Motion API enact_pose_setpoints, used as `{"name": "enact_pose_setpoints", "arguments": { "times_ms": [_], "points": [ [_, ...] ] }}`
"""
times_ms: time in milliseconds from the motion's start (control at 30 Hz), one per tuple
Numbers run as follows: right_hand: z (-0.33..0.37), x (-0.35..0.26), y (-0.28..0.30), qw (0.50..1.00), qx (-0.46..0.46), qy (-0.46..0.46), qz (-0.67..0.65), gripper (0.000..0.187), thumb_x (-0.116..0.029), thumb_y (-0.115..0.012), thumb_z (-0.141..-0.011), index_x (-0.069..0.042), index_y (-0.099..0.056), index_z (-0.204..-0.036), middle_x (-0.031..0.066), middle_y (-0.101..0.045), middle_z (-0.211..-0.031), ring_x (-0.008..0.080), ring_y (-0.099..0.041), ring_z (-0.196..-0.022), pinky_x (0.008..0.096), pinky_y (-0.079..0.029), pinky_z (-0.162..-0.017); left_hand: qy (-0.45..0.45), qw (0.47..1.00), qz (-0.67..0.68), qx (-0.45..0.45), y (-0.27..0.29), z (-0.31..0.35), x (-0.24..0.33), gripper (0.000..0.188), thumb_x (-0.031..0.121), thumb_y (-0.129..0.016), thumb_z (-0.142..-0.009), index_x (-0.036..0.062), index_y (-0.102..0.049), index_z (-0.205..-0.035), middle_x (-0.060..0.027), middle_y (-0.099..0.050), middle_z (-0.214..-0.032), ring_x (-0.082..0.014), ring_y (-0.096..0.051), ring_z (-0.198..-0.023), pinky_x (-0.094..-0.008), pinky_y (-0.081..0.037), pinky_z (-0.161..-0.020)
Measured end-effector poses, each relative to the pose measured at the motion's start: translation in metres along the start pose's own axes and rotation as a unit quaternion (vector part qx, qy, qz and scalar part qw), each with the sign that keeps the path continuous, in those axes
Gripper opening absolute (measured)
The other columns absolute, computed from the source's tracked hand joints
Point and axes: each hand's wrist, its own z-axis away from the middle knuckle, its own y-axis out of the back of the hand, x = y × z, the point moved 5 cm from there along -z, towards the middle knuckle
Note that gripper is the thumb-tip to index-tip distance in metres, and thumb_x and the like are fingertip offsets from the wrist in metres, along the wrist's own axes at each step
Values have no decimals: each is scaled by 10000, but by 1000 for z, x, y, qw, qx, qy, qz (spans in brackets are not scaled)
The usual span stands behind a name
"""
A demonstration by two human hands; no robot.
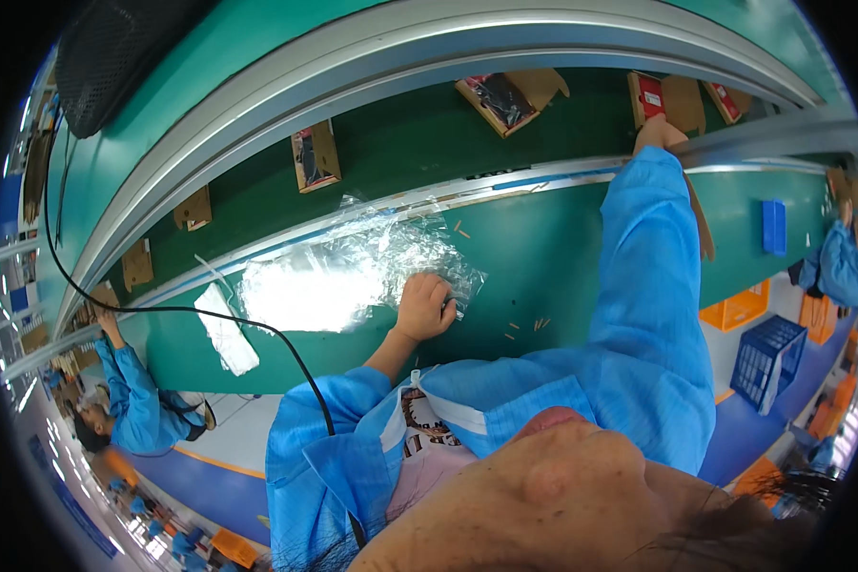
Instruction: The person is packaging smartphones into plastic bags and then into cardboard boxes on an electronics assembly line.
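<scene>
So the left hand is resting on the near right edge of a pile of clear plastic bags, fingers a bit curled. Can't tell if it's pinching any film. Right hand is stretched way out to the near end of an open cardboard box on the dark green strip behind the rail. Its fingertips are too small to make out, so no idea if it's gripping.

Progress, best guess: that box is partway there. A red packet is already in it, but the flap's up, so closing looks undone. The next box left is open too, with a dark, shiny-wrapped item inside, and the smaller box further left also has something dark in it. None of those three looks finished to me. Plenty of plastic is left on the bench.

Writing: the red packet carries a white label, way too tiny to read. The shirt under the blue jacket has dark lettering, partly covered. Can't pick out any brand on the boxes.
</scene>
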Motion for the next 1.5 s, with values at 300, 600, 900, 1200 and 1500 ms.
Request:
{"name": "enact_pose_setpoints", "arguments": {
  "times_ms": [300, 600, 900, 1200, 1500],
  "points": [
    [95, -16, 31, 860, -444, -29, -249, 217, -124, -500, -941, 47, -493, -1075, 147, -587, -992, 265, -642, -814, 358, -612, -637, -47, 996, -69, 25, -17, 2, -11, 127, 112, -592, -792, 56, -544, -895, -110, -534, -882, -308, -517, -812, -424, -409, -718],
    [208, 37, 256, 720, -301, 604, 160, 472, 4, -516, -837, -131, -514, -1289, 152, -543, -1166, 323, -563, -1020, 341, -474, -844, -92, 992, -55, 61, -18, 2, -5, 136, 92, -617, -784, 50, -546, -892, -115, -535, -873, -306, -512, -802, -410, -399, -701],
    [243, 52, 298, 651, -340, 656, 172, 460, -35, -565, -795, -161, -566, -1238, 134, -548, -1181, 278, -556, -1043, 347, -497, -784, -110, 990, -89, -24, -9, 12, -5, 151, 109, -610, -798, 45, -574, -930, -114, -549, -896, -300, -525, -844, -389, -426, -726],
    [135, 133, 276, 746, -457, 262, 407, 512, -426, -523, -909, 32, -610, -699, 181, -653, -679, 281, -648, -590, 375, -521, -610, -19, 997, -16, 71, 1, 3, 14, 76, 102, -662, -754, 42, -619, -771, -112, -539, -814, -310, -520, -779, -408, -437, -689],
    [307, 77, 234, 658, -378, 589, 278, 802, -340, -742, -719, -124, -348, -1383, 247, -462, -1243, 401, -497, -1083, 476, -461, -851, 12, 998, 19, 65, -21, 9, 15, 125, 94, -623, -793, 61, -599, -912, -135, -560, -831, -337, -541, -817, -430, -447, -725]
  ]
}}
